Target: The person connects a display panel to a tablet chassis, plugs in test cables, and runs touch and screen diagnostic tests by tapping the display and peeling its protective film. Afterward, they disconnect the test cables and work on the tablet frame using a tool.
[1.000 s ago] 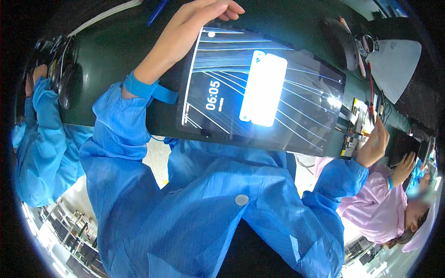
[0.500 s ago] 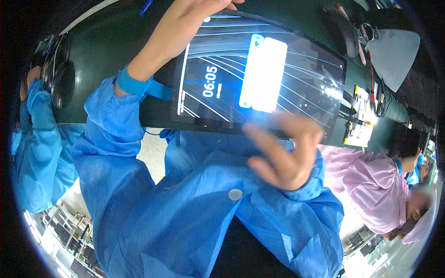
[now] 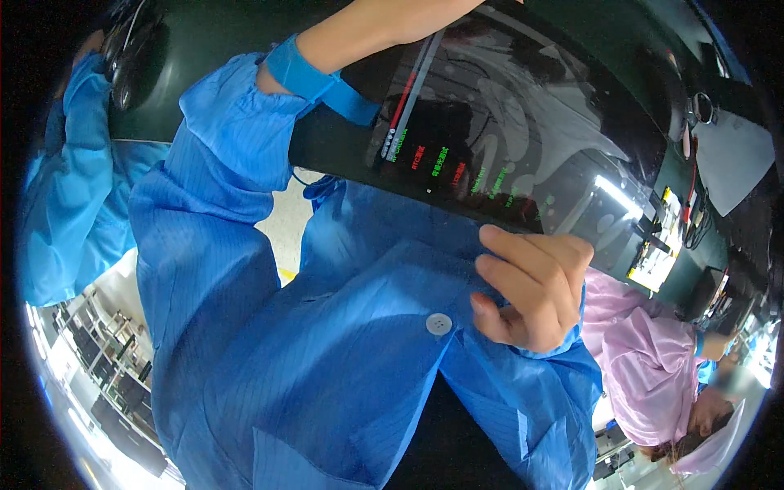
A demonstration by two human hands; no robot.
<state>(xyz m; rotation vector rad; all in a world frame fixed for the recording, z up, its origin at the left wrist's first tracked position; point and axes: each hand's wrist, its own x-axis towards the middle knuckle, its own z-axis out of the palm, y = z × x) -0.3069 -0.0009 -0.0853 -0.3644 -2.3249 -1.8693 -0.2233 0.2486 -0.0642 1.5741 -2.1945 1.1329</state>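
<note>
A large tablet [image 3: 523, 106] lies in front of me with a dark screen that shows rows of small red and green text and bright reflections. My left hand [image 3: 412, 16] reaches over its left part to the far side; the fingers run out of the picture at the top. A blue strap [image 3: 298, 69] wraps that wrist, its loose end beside the tablet's left edge. My right hand [image 3: 539, 282] hovers at the near edge of the tablet, fingers loosely bent, thumb apart, holding nothing.
Right of the tablet, a battery-like flat part [image 3: 657, 253] with dark ribbon cables lies on the dark green table [image 3: 220, 57]. Beyond it are black and red cables [image 3: 698, 220] and a grey sheet [image 3: 731, 155]. People in blue [image 3: 69, 212] and pink [image 3: 641, 359] sit on either side.
The tablet's screen went from a lit lock screen with a white pop-up to dark with coloured text. My right hand drew back slightly from the screen; the view shifted.
</note>
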